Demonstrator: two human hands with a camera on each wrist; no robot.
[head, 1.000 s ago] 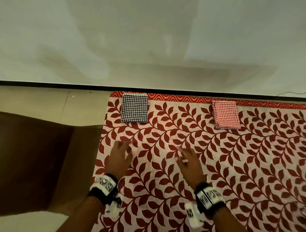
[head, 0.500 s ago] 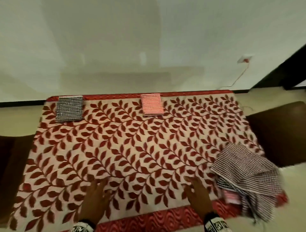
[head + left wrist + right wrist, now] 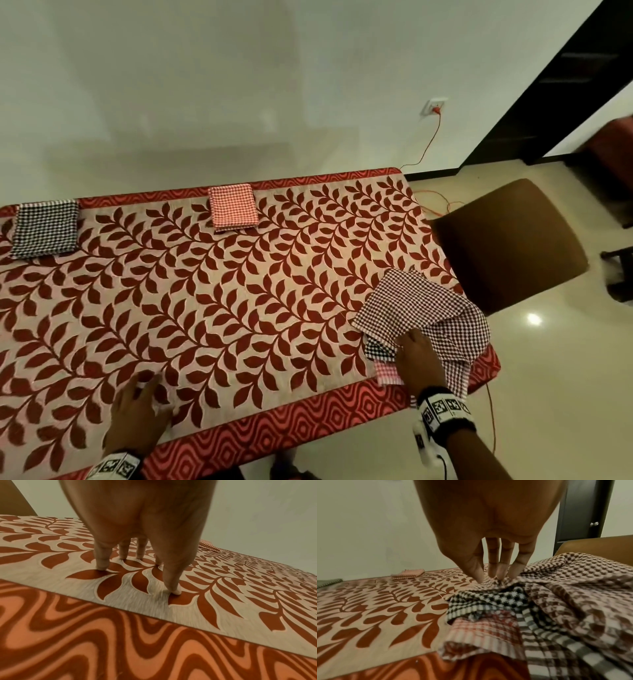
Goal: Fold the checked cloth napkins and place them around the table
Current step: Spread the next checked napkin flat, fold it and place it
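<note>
Since half second ago, right hand (image 3: 418, 356) reaches onto unfolded napkin pile (image 3: 424, 315) at my 4 o'clock, near table (image 3: 274, 435) corner; fingertips (image 3: 500, 574) pinch top brown-checked napkin. Left hand (image 3: 138, 416) at 7 o'clock, fingers straight, pressing tablecloth, holding nothing. Right hand nearer; I judge lift comes next.

A: What's beyond the tablecloth (image 3: 219, 308) edge?
B: 1 brown chair (image 3: 510, 240), an orange cord (image 3: 432, 135) plugged into a wall socket (image 3: 434, 106).
A: And right?
B: A dark doorway (image 3: 561, 85), possibly.
</note>
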